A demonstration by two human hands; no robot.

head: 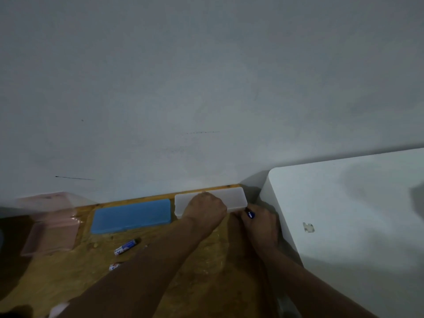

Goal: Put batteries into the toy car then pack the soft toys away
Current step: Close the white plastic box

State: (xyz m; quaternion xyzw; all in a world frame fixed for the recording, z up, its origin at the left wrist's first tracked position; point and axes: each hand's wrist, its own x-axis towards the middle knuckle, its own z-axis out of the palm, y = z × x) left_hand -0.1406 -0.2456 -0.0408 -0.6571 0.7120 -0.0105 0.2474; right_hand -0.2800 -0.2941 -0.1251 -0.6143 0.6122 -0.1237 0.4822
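A white translucent flat box (234, 197) lies on the wooden table against the wall. My left hand (205, 211) rests on top of it, fingers curled down over its lid. Just right of the box, my right hand (260, 222) is closed around a blue battery (250, 213) whose end sticks out at the top. A loose blue-and-white battery (126, 246) lies on the table to the left, and a second one (114, 266) is partly hidden by my left forearm. No toy car or soft toy is in view.
A blue flat box (132, 215) lies left of the white one. A pink box (51, 230) with an open clear lid stands at the far left. A large white cabinet (344, 214) blocks the right side. The grey wall (206, 88) rises behind the wooden table (68, 276).
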